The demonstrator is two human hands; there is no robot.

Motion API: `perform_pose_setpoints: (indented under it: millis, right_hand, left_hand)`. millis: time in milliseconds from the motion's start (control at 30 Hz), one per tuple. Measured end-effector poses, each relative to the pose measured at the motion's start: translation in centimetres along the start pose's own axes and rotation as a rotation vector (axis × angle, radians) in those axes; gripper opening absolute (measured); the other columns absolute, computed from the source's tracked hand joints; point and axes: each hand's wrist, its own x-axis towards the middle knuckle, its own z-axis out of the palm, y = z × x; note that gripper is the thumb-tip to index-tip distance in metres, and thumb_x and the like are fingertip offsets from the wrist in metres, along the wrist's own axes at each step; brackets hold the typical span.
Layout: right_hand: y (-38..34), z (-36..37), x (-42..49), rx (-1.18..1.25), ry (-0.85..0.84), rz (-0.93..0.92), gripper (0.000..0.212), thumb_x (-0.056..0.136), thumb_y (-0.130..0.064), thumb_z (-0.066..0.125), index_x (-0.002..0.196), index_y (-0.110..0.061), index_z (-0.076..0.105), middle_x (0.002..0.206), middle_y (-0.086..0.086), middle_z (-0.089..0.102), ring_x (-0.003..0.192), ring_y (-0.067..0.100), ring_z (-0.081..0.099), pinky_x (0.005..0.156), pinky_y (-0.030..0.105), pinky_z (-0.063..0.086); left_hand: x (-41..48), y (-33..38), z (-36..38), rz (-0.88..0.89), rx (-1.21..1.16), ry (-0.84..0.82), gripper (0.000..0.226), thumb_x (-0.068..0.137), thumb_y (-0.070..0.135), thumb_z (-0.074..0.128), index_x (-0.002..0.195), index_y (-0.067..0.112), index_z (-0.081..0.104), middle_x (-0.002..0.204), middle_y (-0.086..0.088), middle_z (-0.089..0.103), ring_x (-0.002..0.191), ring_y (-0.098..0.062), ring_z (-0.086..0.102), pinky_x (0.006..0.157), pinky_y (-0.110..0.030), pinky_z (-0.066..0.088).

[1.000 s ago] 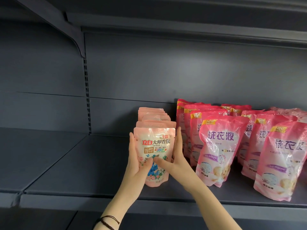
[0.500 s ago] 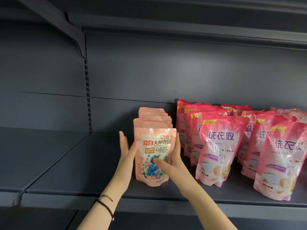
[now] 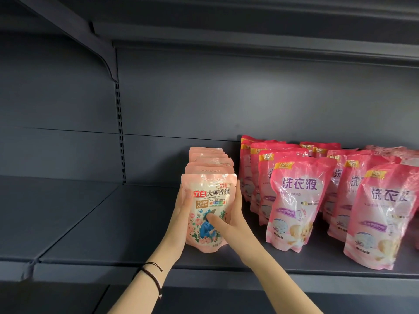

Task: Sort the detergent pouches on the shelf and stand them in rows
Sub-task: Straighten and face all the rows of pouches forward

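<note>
A row of pale pink floral detergent pouches [image 3: 209,158] stands front to back on the dark grey shelf [image 3: 108,234]. The front pouch [image 3: 212,196] stands upright at the head of that row. My left hand [image 3: 181,215] grips its left edge, thumb on the front near the label. My right hand [image 3: 234,225] holds its right edge, with the thumb laid across the flower picture and the fingers up along the side. The backs of both hands' fingers are hidden behind the pouch.
To the right stand rows of larger bright pink pouches [image 3: 299,200], the nearest at the far right [image 3: 385,214]. An upper shelf with its bracket [image 3: 99,48] hangs overhead. Bare shelf stretches away on the left. The shelf's front lip [image 3: 204,273] runs under my forearms.
Half a second ago my left hand lay flat beside the row's left side. Now it has closed in on the front pouch's left edge with the thumb on the front. The right hand kept its hold.
</note>
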Motion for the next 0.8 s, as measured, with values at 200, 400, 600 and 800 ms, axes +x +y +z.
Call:
perform_pose_setpoints:
  millis: [200, 400, 600, 800]
  right_hand:
    - [-2.6, -1.6, -1.5, -0.037, -0.023, -0.074, 0.086, 0.093, -0.016, 0.060, 0.143, -0.053, 0.000, 0.137, -0.035, 0.040, 0.120, -0.014, 0.047, 0.088, 0.015, 0.049]
    - [-9.6, -5.8, -0.1, -0.769, 0.183, -0.410, 0.019, 0.092, -0.016, 0.058, 0.103, -0.017, 0.073, 0.102, -0.011, 0.066, 0.092, 0.001, 0.062, 0.080, 0.010, 0.049]
    - [-16.2, -7.8, 4.7, -1.160, -0.080, -0.314, 0.019, 0.087, -0.010, 0.056, 0.089, -0.011, 0.075, 0.087, -0.005, 0.072, 0.075, 0.011, 0.063, 0.070, 0.011, 0.044]
    - [-17.1, -7.2, 10.3, -1.430, -0.311, -0.197, 0.022, 0.089, -0.019, 0.058, 0.106, -0.021, 0.072, 0.108, -0.007, 0.069, 0.099, 0.016, 0.060, 0.089, 0.035, 0.052]
  left_hand:
    - [-0.6, 2.1, -1.3, 0.090, 0.218, 0.031, 0.104, 0.060, 0.094, 0.037, 0.149, 0.041, 0.021, 0.145, 0.026, 0.037, 0.133, -0.004, 0.037, 0.105, -0.030, 0.032]
    - [2.2, 10.4, -4.2, 0.508, 0.918, 0.121, 0.023, 0.091, 0.035, 0.054, 0.113, 0.031, 0.059, 0.112, 0.015, 0.063, 0.101, 0.003, 0.057, 0.089, -0.020, 0.044]
    - [6.1, 16.0, -2.6, 0.428, 1.549, -0.281, 0.013, 0.093, 0.040, 0.054, 0.093, 0.032, 0.065, 0.091, 0.019, 0.061, 0.085, 0.001, 0.058, 0.071, -0.026, 0.048]
    - [10.9, 15.9, -1.3, 0.399, 1.675, -0.291, 0.016, 0.094, 0.030, 0.053, 0.103, 0.028, 0.066, 0.094, 0.013, 0.062, 0.088, -0.009, 0.060, 0.062, -0.025, 0.044]
